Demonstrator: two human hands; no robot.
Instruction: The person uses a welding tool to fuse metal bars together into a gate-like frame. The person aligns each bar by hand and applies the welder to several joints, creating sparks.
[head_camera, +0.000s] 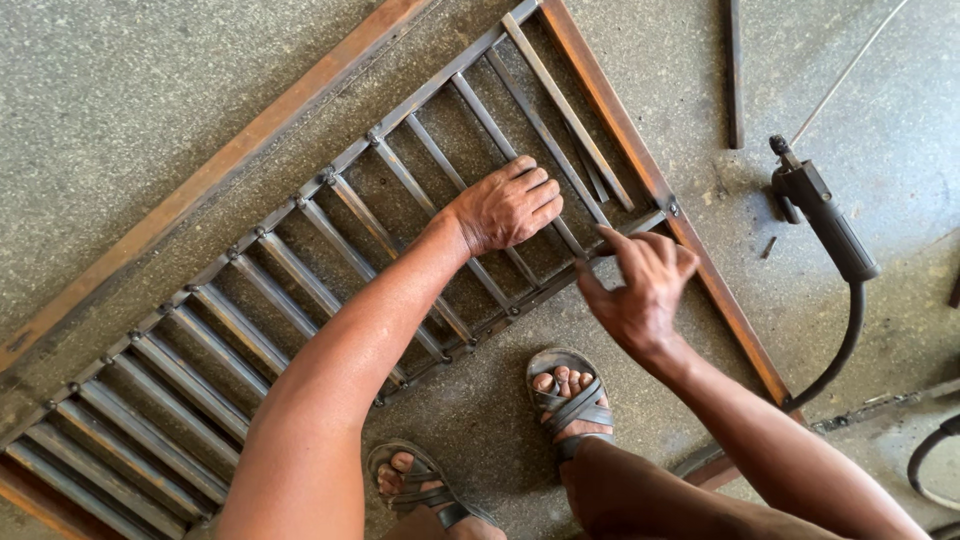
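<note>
A grey steel louvre grille of slanted flat slats (250, 330) in a rusty frame lies on the concrete floor (120, 90) beneath both hands. The left hand (508, 205) rests on the slats, fingers loosely curled. The right hand (640, 285), half closed, pinches the grille's lower rail. A black power tool (825, 215) lies beyond the right hand.

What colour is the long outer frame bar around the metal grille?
Rusty orange-brown, clearest in the head view: the frame bar beside the grey grille slats.
</note>
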